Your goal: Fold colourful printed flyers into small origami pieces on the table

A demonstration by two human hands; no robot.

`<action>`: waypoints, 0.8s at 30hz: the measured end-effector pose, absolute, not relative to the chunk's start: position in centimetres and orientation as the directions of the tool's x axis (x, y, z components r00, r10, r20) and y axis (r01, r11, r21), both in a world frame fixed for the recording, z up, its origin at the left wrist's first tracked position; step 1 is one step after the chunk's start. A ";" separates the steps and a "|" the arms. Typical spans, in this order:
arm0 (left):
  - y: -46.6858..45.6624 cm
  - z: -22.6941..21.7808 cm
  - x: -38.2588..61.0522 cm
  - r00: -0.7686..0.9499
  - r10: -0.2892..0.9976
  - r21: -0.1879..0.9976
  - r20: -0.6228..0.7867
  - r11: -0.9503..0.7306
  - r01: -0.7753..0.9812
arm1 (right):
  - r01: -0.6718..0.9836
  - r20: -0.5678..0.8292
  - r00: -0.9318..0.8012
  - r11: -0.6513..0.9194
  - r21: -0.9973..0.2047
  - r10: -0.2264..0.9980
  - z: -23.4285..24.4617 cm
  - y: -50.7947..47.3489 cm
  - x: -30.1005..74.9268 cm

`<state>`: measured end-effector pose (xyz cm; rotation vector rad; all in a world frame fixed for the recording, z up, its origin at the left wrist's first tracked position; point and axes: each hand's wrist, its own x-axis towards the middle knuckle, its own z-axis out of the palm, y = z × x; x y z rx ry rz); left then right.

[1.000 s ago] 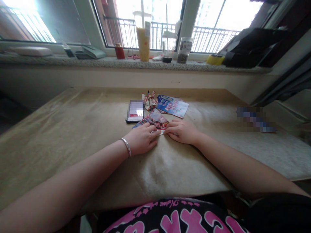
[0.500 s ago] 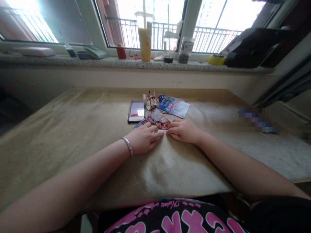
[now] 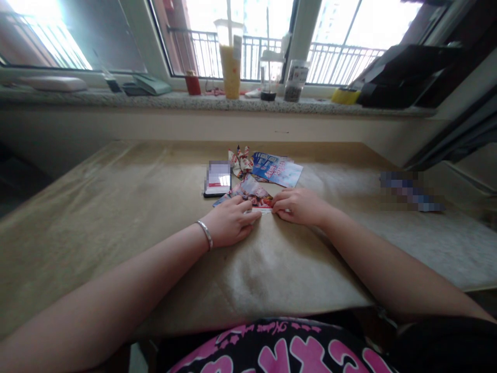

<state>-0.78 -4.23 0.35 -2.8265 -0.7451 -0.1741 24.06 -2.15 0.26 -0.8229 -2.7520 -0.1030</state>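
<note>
A colourful printed paper (image 3: 254,192), folded to a point at its far side, lies on the table between my hands. Its near edge shows a narrow red and white strip. My left hand (image 3: 230,221) presses down on the left part of that edge, fingers bent around it and one stretched along the strip. At the right end of the strip, the fingertips of my right hand (image 3: 298,206) pinch the paper. Just beyond are a crumpled-looking folded paper piece (image 3: 241,161) and several blue printed sheets (image 3: 277,170). A phone (image 3: 218,178) lies to the left of the paper.
A cream cloth covers the table (image 3: 155,217). Far right lies a blurred bluish item (image 3: 411,191). On the stone windowsill (image 3: 186,103) stand a tall yellow drink cup (image 3: 232,67), a red container (image 3: 192,83), clear containers, yellow tape (image 3: 345,96) and a black bag (image 3: 404,77).
My right hand has slid a little to the right along the near edge, uncovering more of the white strip. My left hand stays nearly in place on the paper.
</note>
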 end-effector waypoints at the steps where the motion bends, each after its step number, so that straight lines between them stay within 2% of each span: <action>1: -4.2 0.4 -0.8 0.865 0.474 -0.177 0.163 -0.849 0.498 | 0.556 0.265 -0.801 0.831 -0.004 0.537 0.3 -2.1 24.2; 12: -4.1 0.3 -1.0 0.867 0.467 -0.142 0.174 -0.859 0.492 | 0.633 0.196 -0.762 0.773 0.023 0.618 1.2 -2.0 25.3; 24: -4.0 0.1 -1.1 0.870 0.463 -0.174 0.168 -0.855 0.488 | 0.678 0.143 -0.732 0.732 0.065 0.666 1.7 -2.0 26.3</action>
